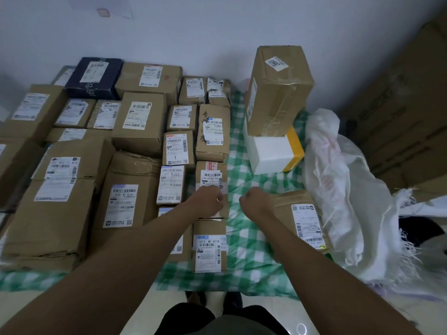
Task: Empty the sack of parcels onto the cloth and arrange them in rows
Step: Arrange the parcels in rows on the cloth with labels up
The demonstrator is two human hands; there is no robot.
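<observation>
Your left hand (210,199) hangs with its fingers curled under, over the edge of a small brown cardboard parcel with a white barcode label (211,183); whether it grips that parcel you cannot tell from here. Your right hand (257,200) is curled the same way above the green-and-white checked cloth (244,240), and nothing shows in it.

Most parcels already lie in rows on the left of the cloth. Three are not yet placed: a flat brown cardboard parcel with a long white label (301,218) just beside your right wrist, and a tall taped brown carton (278,90) standing on a white foam box with yellow tape (272,152). The crumpled white woven sack (343,180) lies slack at the right and looks empty.

The flat parcel should be stiff and likely light; take it by its two long edges. The glossy tape on the carton may be slippery, so hold that one under its base corners. The foam box dents easily; lift it with flat palms.
</observation>
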